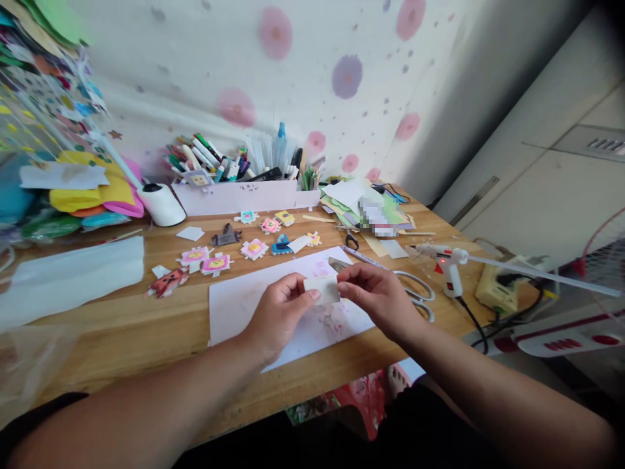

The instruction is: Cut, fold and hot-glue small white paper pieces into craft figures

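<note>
Between my two hands is a small white piece of card (326,291), held up over a large white sheet of paper (234,316). My left hand (278,309) pinches its left side, thumb on the near face. At its right edge, my right hand (378,293) is closed with thumb and fingertips on the card. Pinkish smudges mark the sheet below. Scissors (420,293) with grey handles lie beside and partly behind my right hand, their blades partly hidden. A pen (361,256) rests along the sheet's far edge.
Several small decorated paper cut-outs (215,264) are spread left and behind the sheet. A hot glue gun (446,264) with a lit red light stands at right, its cord hanging near the table edge. A white box of pens (234,197) and a lamp base (161,204) stand behind.
</note>
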`<state>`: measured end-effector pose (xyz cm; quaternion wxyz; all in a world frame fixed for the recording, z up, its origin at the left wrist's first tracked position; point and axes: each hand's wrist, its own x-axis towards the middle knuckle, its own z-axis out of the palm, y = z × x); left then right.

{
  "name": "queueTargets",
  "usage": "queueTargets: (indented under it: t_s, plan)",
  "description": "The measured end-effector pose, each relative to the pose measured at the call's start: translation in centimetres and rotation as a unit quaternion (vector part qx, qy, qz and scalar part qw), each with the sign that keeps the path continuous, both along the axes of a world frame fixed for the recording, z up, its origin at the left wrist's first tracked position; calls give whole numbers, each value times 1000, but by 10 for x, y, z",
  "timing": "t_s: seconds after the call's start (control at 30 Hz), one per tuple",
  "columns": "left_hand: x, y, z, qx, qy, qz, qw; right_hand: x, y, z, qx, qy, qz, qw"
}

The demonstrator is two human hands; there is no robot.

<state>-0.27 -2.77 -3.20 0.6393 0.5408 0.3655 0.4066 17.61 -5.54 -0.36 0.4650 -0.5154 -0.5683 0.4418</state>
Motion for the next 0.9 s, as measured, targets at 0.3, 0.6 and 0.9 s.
queueTargets:
  t_s: [0.3, 0.6, 0.9]
  plan:
    - [3, 2, 2, -55, -54, 21, 997, 14, -7, 11, 9, -108, 5, 994]
    - [6, 0, 7, -115, -116, 31, 986, 19, -13, 6, -72, -116, 43, 990]
    - [7, -2, 6, -94, -101, 31, 990, -10, -11, -7, -112, -8, 47, 993]
